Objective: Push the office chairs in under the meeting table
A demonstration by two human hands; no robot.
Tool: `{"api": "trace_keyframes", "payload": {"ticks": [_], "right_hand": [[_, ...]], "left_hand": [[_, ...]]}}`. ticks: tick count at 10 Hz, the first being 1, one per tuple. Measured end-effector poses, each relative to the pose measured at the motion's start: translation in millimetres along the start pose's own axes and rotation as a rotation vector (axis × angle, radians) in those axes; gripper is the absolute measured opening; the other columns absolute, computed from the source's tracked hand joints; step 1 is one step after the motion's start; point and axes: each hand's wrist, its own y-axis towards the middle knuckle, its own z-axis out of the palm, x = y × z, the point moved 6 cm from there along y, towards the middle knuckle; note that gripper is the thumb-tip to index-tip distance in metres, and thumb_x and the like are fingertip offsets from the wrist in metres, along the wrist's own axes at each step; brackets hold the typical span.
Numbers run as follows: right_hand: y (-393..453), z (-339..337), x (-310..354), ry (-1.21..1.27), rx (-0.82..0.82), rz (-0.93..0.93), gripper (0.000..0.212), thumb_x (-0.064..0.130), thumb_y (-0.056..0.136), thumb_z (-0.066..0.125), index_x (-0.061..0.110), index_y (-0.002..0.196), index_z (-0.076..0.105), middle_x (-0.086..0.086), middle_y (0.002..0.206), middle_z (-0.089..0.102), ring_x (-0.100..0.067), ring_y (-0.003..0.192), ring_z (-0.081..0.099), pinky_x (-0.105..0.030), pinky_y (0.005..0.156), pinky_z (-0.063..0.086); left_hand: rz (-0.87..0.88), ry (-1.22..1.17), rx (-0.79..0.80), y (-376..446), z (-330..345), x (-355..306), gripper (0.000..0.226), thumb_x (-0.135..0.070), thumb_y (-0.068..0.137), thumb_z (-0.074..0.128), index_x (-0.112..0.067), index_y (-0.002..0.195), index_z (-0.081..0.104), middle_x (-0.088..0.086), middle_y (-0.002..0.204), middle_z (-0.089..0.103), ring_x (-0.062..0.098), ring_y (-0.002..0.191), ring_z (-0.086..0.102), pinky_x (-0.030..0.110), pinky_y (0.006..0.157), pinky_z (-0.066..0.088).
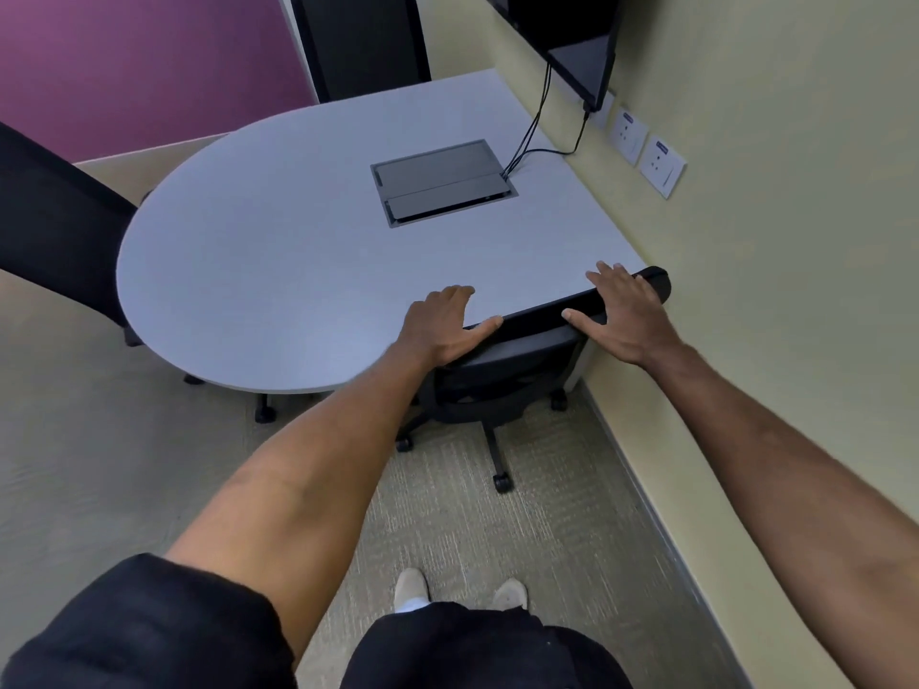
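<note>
Both hands (537,315) flat, fingers spread, on chair (502,375) backrest against table (278,271) (wall (746,290) just beside)

pale grey table (278,271), black chair (502,380), purple wall (139,67), beige flecked carpet (522,529)

The meeting table (258,251) in the middle of the frame has a smooth, matt grey top. Its cable box (442,181) looks like dull dark metal. The near chair (502,375) seems black mesh cloth and plastic. The carpet (497,539), lower middle, is rough and woven.
</note>
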Motion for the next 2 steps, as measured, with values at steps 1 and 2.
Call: {"api": "trace_keyframes", "payload": {"ticks": [1,2], "right_hand": [[-0.6,0.0,1.1,-0.009,-0.033,0.058,0.091,0.076,0.098,0.041,0.013,0.164,0.037,-0.011,0.176,0.025,-0.031,0.165,0.015,-0.055,0.134,0.013],[-0.8,-2.2,0.4,-0.069,-0.105,0.09,0.089,0.073,0.1,0.039,0.012,0.164,0.035,-0.012,0.177,0.02,-0.033,0.165,0.012,-0.054,0.134,0.011]], "left_hand": [[0.035,0.084,-0.038,1.4,-14.0,4.0,0.086,-0.075,0.102,0.034,-0.017,0.165,0.029,0.006,0.175,0.022,0.03,0.157,0.029,0.054,0.124,0.028],[0.083,0.187,-0.124,1.3,-22.8,6.5,0.084,-0.068,0.106,0.029,-0.016,0.169,0.015,0.005,0.178,0.002,0.028,0.163,0.011,0.055,0.13,0.014]]}}
